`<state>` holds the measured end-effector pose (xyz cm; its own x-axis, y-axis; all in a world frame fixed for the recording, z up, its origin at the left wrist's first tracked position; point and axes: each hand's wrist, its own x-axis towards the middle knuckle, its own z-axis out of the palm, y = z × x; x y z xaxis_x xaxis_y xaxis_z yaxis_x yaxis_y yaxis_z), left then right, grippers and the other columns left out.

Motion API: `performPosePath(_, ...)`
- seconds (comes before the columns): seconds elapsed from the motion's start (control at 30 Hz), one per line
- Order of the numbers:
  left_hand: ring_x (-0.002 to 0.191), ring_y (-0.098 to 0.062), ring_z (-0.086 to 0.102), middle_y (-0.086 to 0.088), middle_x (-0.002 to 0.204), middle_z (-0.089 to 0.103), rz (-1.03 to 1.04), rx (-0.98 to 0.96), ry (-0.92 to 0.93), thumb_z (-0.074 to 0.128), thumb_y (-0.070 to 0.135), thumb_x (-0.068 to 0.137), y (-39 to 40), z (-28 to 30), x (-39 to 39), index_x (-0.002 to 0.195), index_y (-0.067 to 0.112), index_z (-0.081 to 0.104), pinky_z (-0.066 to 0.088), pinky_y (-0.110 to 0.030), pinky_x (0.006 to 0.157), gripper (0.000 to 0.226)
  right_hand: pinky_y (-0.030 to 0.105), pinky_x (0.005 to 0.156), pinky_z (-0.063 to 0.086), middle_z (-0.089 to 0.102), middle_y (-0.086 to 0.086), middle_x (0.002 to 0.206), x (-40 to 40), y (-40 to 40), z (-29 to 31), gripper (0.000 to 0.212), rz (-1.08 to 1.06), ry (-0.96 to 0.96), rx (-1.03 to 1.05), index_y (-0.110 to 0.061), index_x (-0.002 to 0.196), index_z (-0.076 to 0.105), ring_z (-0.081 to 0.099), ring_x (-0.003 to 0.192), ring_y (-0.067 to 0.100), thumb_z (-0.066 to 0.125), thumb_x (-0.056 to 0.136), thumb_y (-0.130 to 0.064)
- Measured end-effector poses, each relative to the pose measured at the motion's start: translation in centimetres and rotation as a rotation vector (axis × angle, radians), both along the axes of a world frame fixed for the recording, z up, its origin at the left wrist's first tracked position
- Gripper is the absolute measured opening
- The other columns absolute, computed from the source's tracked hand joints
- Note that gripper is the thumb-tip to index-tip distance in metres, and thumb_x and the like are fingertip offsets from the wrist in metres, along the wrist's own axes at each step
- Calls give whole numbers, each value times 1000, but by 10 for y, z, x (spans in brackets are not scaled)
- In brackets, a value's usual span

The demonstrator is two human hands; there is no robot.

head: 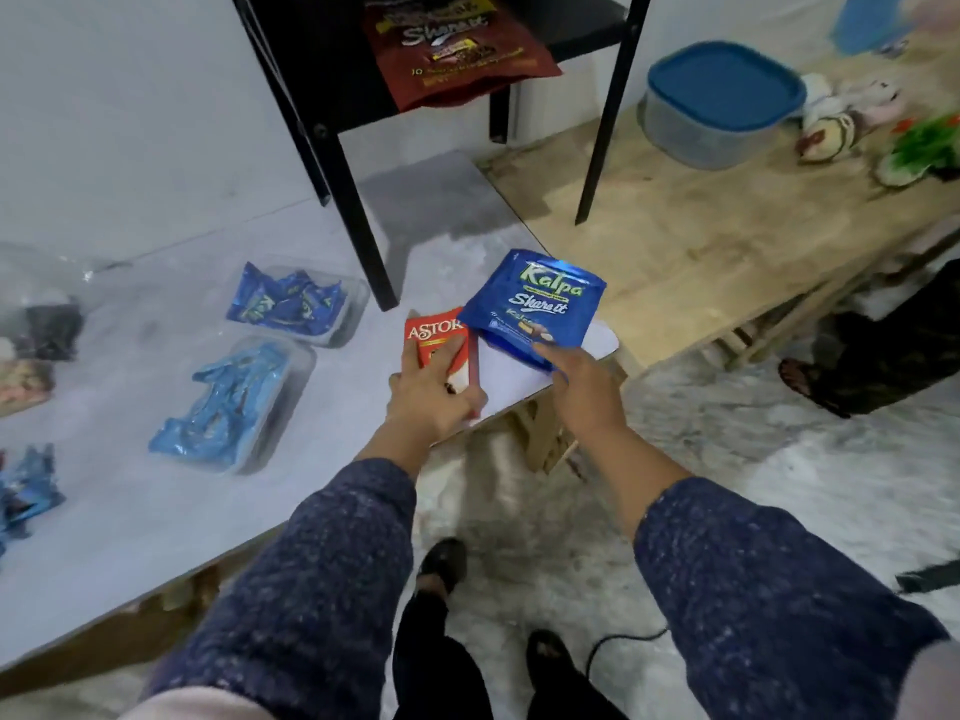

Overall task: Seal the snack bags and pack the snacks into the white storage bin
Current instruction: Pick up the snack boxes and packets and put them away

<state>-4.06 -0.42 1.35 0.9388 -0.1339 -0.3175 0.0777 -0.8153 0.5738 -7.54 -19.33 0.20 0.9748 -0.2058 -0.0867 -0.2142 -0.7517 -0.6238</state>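
1. A pale grey bench (156, 511) fills the left side; its corner ends just beyond the fingers. Behind it a bare wooden bench (701, 241) runs off to the right, against a white wall. The floor (727, 459) below is mottled white and grey.
2. A black rack (363, 200) stands with its legs on both benches. On its shelf lies a maroon pouch (457, 49) printed "Share it".
3. On the wooden bench, far beyond the right fingers, sits a clear tub (722, 106) with a blue lid, with toys blurred beside it.
4. The left hand (436, 392) lies on a red box (434, 337) reading "ASTOR", fingers spread flat on its face, thumb at its edge. The box lies flat at the grey bench's corner, its long axis running away from the person.
5. The right hand (582, 387) grips the lower corner of a blue bag (535, 306), thumb on its front, the other fingers hidden behind it. The bag reads "Kalpa" and "Share it". It is tilted, top edge up and away, long axis leaning to the right, just right of the box and partly over it.
6. Left of the left fingers, two clear trays (296, 304) (234, 407) hold blue wrapped snacks; more wrappers (26, 496) lie at the far left edge.
7. Under the arms, dark shoes stand on the floor.
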Motion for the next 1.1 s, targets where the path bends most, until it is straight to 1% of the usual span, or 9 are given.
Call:
performPosePath(0.1,137,-32,24,0,154,17,2,-17,-79,49,56,68,-3,9,-18,140,47,25,29,-42,105,76,21,88,39,61,14,126,-3,-7,15,46,57,-74,25,-15,128,60,58,113,30,44,89,6)
performPosePath(0.17,136,-35,24,-4,154,14,41,-11,-73,44,57,70,-5,20,-28,140,48,25,28,-44,106,74,16,87,37,63,12,121,-7,-7,30,46,69,-95,62,-15,126,62,58,111,28,46,87,5)
performPosePath(0.3,133,-40,27,-3,155,9,149,7,-84,46,44,88,-8,41,-45,138,51,30,28,-48,109,53,23,100,44,60,11,119,-15,0,61,48,123,-139,156,-16,126,62,57,112,24,56,84,7)
performPosePath(0.43,134,-40,27,-3,154,11,202,19,-122,44,44,91,9,68,-55,135,51,35,26,-52,109,46,13,78,40,54,5,100,-15,21,100,39,183,-167,171,-12,121,66,58,99,25,60,86,3)
performPosePath(0.57,133,-42,29,-2,154,13,311,-2,-194,47,43,89,49,103,-69,132,50,40,30,-54,110,45,14,69,39,51,8,95,-14,62,139,35,341,-171,166,-16,120,66,52,86,19,55,91,0)
performPosePath(0.63,132,-42,31,-2,153,16,371,-8,-240,47,43,89,77,121,-79,131,49,42,31,-53,110,43,17,70,37,52,9,94,-15,89,156,38,429,-182,145,-24,120,66,49,84,16,52,92,-2)
performPosePath(0.73,127,-43,37,-1,152,18,475,-11,-307,48,40,87,129,146,-101,128,50,43,33,-51,108,43,19,74,35,45,-1,85,-22,141,182,39,567,-201,115,-27,120,66,47,83,14,49,93,-4)
performPosePath(0.93,134,-41,29,-2,154,13,691,37,-377,51,42,87,268,178,-195,130,49,40,34,-52,108,45,30,84,43,45,-2,83,-77,291,221,35,811,-256,86,-26,116,68,56,92,28,49,93,-8)
performPosePath(1.1,136,-40,26,-1,154,12,910,61,-408,54,40,86,388,193,-308,128,49,42,31,-53,111,45,25,88,41,61,9,115,-156,431,233,35,1025,-214,127,-21,122,65,56,106,24,52,92,-6)
